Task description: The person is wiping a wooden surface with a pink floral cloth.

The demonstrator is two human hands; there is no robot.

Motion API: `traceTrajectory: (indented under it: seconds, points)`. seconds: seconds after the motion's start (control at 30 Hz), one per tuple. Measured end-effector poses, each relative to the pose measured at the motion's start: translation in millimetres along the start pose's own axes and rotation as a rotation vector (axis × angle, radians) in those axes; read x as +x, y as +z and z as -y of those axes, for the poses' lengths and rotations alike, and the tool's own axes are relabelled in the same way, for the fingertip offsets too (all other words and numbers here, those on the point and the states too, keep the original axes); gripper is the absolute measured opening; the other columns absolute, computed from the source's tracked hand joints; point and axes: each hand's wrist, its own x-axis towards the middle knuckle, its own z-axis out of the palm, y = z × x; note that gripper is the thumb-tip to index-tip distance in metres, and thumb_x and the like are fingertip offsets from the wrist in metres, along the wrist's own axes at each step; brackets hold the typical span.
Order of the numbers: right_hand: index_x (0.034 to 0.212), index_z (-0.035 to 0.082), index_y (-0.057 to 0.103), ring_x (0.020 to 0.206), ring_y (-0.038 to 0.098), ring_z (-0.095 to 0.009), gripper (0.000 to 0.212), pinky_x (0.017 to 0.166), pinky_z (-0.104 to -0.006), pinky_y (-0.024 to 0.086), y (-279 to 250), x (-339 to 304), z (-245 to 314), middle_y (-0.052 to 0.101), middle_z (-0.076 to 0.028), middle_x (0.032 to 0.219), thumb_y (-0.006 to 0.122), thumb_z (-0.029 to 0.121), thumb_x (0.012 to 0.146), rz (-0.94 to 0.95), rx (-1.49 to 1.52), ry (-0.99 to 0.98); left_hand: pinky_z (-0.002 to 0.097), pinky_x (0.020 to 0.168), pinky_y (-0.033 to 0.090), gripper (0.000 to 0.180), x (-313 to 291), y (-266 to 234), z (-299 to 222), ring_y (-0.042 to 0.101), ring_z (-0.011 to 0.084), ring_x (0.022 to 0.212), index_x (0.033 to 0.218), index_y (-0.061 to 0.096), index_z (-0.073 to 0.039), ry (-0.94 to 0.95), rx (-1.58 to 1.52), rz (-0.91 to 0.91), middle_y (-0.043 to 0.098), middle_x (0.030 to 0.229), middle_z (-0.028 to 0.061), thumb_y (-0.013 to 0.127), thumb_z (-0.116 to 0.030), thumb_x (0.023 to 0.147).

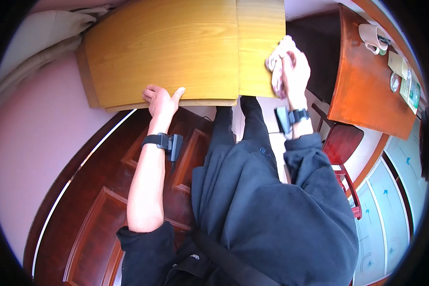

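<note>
In front of me stands a light wooden table or cabinet top (pixel 176 52), with a seam running across its right part. My right hand (pixel 296 71) grips a crumpled pink and white cloth (pixel 277 64) at the right edge of this top. Part of the cloth rests on the yellow wood. At the near edge, toward the left, my left hand (pixel 162 99) lies on the wood with the thumb spread from the fingers; nothing is in it. Both wrists carry a black strap with a small dark device.
To the right is a reddish-brown desk (pixel 367 81) holding a white mug (pixel 371 35), a glass and several small items. A dark red chair (pixel 343 143) stands below it. Behind the left arm is a dark brown panelled door (pixel 100 224). Pale curtain fabric (pixel 47 38) hangs at the far left.
</note>
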Motion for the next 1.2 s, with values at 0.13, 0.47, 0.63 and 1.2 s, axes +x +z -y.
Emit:
traceTrajectory:
  seconds: [0.13, 0.47, 0.63, 1.2]
  points:
    - [0.109, 0.002, 0.07, 0.096, 0.071, -0.032, 0.021, 0.087, -0.0389, 0.056, -10, -15, -26, 0.07, -0.017, 0.102, 0.068, 0.016, 0.093, 0.096, -0.001, -0.04, 0.0549, 0.117, 0.039, 0.124, 1, -9, -4, 0.027, 0.0591, 0.145, 0.148, 0.017, 0.025, -0.005, -0.024, 0.043, 0.028, 0.149, 0.044, 0.079, -0.061, 0.083]
    - [0.1, 0.003, 0.062, 0.072, 0.063, -0.01, 0.007, 0.066, -0.0297, 0.053, -43, -104, -32, 0.064, -0.005, 0.079, 0.064, 0.005, 0.094, 0.341, 0.147, 0.254, 0.0561, 0.119, 0.036, 0.123, -1, 1, 7, 0.026, 0.0612, 0.146, 0.148, 0.017, 0.026, -0.001, 0.017, 0.003, 0.026, 0.15, 0.0461, 0.078, -0.06, 0.084]
    - [0.097, 0.007, 0.068, 0.071, 0.056, -0.006, 0.01, 0.065, -0.0256, 0.046, -75, -94, -42, 0.062, 0.001, 0.078, 0.073, 0.009, 0.09, 0.106, 0.255, 0.386, 0.0562, 0.117, 0.038, 0.122, 2, -2, 2, 0.027, 0.062, 0.144, 0.147, 0.018, 0.026, -0.006, -0.009, 0.058, 0.027, 0.148, 0.0457, 0.077, -0.061, 0.084]
    - [0.1, 0.005, 0.069, 0.087, 0.07, -0.033, 0.012, 0.082, -0.0407, 0.055, 27, 48, 20, 0.069, -0.015, 0.094, 0.068, 0.01, 0.089, -0.045, 0.077, -0.133, 0.0547, 0.119, 0.035, 0.119, 0, 0, 6, 0.026, 0.0577, 0.146, 0.148, 0.018, 0.024, -0.002, -0.037, -0.01, 0.026, 0.15, 0.0433, 0.08, -0.055, 0.084]
